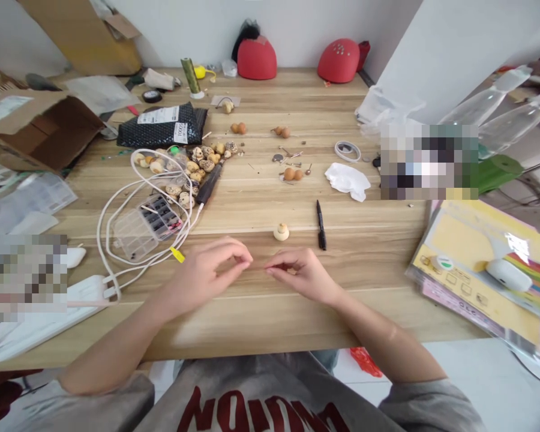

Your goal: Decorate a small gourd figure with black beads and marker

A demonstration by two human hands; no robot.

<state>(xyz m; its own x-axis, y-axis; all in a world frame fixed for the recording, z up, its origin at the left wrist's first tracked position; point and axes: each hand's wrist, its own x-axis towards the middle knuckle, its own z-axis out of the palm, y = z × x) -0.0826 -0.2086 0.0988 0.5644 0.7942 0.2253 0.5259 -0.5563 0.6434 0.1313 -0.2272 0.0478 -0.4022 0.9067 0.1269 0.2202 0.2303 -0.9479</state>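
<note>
Head view: your left hand (207,277) and right hand (302,275) meet over the desk (270,324), their fingers (240,255) pinched, tips nearly touching (anything held there is too small to tell). A small pale gourd (281,232) sits just beyond them, with a black pen (321,225) beside it.

Free wood is running forward from the left hand (202,277) and right hand (299,273) across the wooden tabletop (342,324). A small gourd (281,232) and a black marker pen (321,225) are lying in that path, while a looped white cable (99,240) is blocking the way leftward.
</note>
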